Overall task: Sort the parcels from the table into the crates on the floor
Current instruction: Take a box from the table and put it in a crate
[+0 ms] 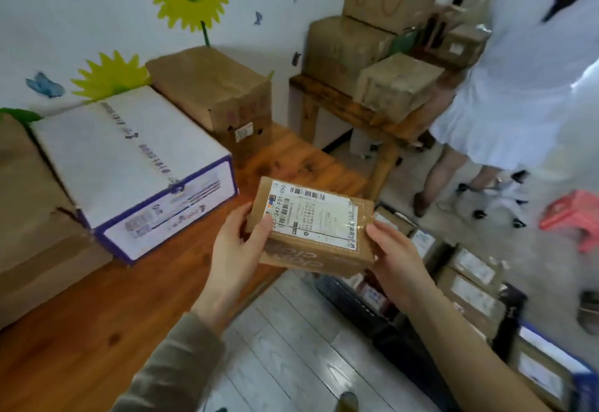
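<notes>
Left hand [235, 243] and right hand [397, 259] clamp fingers on a small labelled parcel [312, 228] above the table's [97, 330] near right edge

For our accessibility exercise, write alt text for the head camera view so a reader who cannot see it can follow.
Two hands, left hand and right hand, hold a small brown parcel with a white label facing up, above a wooden table. Larger boxes sit on the table; parcels fill crates on the floor at right.
</notes>
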`<state>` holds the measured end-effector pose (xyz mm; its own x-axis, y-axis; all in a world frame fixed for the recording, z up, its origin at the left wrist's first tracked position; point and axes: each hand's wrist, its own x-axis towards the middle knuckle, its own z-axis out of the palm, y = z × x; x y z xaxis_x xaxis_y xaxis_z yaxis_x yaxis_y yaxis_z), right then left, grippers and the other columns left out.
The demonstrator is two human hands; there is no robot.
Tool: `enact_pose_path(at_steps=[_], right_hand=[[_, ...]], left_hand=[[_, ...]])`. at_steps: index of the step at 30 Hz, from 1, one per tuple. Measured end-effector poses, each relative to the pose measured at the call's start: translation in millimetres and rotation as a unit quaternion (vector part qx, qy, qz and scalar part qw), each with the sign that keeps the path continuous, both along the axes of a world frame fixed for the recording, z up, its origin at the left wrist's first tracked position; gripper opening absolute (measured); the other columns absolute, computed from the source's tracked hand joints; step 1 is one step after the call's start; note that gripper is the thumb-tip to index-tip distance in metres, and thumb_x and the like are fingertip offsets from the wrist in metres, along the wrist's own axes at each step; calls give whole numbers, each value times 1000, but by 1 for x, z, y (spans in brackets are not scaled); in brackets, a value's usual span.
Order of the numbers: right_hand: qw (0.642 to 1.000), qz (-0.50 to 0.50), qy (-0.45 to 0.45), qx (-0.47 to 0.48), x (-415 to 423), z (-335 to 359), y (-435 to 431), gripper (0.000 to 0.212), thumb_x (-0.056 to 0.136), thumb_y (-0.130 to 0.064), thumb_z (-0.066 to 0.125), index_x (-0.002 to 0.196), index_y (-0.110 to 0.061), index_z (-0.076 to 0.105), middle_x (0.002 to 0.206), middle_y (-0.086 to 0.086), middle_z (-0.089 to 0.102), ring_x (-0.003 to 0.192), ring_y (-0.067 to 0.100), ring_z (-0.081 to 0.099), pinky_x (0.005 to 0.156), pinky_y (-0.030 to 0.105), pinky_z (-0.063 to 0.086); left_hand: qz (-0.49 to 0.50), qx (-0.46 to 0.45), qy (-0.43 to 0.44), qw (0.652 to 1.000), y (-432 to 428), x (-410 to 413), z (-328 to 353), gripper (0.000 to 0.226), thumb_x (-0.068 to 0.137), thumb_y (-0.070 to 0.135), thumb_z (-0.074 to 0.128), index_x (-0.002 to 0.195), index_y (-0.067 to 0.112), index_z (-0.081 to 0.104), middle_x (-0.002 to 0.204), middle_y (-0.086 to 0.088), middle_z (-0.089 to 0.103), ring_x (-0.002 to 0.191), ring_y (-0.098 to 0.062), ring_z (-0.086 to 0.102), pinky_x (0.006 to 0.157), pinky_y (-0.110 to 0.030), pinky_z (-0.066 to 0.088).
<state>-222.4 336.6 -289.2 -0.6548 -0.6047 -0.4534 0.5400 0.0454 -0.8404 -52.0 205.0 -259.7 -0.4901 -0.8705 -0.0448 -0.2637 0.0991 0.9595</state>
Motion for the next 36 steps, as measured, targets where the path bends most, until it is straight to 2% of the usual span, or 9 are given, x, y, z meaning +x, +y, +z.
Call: enact_pose_path(at_steps=[3, 5, 7, 10, 17, 19, 24, 29, 36], right_hand=[[999, -33, 4, 23, -45, -15, 37, 41, 93, -12, 55, 131, -2, 47, 98, 11, 72, 83, 22, 68, 75, 36, 51], [998, -46, 9, 36, -74, -24, 61, 33, 94, -9, 51, 126, -1, 50, 83, 5, 73, 70, 16, 67, 66, 32, 49], [997, -53, 9, 49, -100, -32, 80, 23, 95, -7, 48, 116, -3, 58, 89, 5, 71, 72, 12, 67, 66, 26, 51], [995, -58, 12, 77, -133, -51, 98, 20, 98, -8, 44, 100, -15, 63, 99, 3, 67, 73, 5, 67, 63, 19, 52], [985, -77, -23, 155, -173, -119, 109, 37, 103, -19, 35, 139, -27, 40, 110, -12, 63, 85, 2, 60, 54, 16, 46], [981, -83, -38, 170, -180, -145, 106, 41, 102, -18, 38, 142, -26, 37, 123, -6, 60, 96, 8, 60, 60, 18, 46], [965, -133, -92, 204, -196, -229, 91, 38, 95, -11, 51, 132, -16, 46, 128, 3, 59, 114, 18, 56, 102, 39, 44], [942, -160, -117, 272, -212, -311, 71, 33, 96, -18, 51, 128, -12, 51, 121, 3, 60, 110, 18, 56, 98, 33, 45], [912, -205, -167, 314, -232, -409, 58, 39, 97, -19, 49, 135, -18, 46, 130, 2, 56, 110, 16, 52, 91, 31, 37]], left_hand=[[-38, 13, -41, 998, 24, -60, -13, 39, 94, 28, 51, 130, 13, 47, 102, 15, 50, 80, 7, 51, 61, 4, 41], [-58, 25, -60, 996, 40, -96, -22, 39, 94, 28, 51, 130, 13, 46, 109, 8, 54, 86, -1, 55, 67, -2, 45], [-73, 42, -70, 994, 53, -130, -35, 38, 94, 26, 52, 129, 13, 46, 111, 5, 57, 94, -9, 57, 76, -13, 47], [-89, 54, -97, 990, 64, -171, -57, 36, 93, 24, 54, 127, 14, 47, 105, 7, 57, 88, -7, 57, 71, -12, 46], [-147, 99, -133, 975, 69, -247, -128, 35, 94, 16, 52, 128, 11, 47, 111, 2, 57, 98, -14, 59, 82, -25, 49], [-159, 124, -143, 969, 65, -266, -159, 36, 95, 17, 51, 130, 14, 46, 116, -2, 59, 102, -17, 60, 87, -31, 50], [-172, 186, -187, 949, 50, -313, -250, 32, 97, 17, 48, 128, 15, 45, 119, -8, 58, 102, -17, 58, 79, -24, 48], [-189, 204, -249, 928, 29, -353, -335, 28, 96, 20, 48, 125, 20, 47, 123, -6, 53, 107, -19, 55, 89, -34, 48], [-221, 221, -291, 904, 23, -384, -443, 33, 97, 17, 47, 130, 17, 45, 113, 1, 54, 106, -16, 53, 93, -32, 46]])
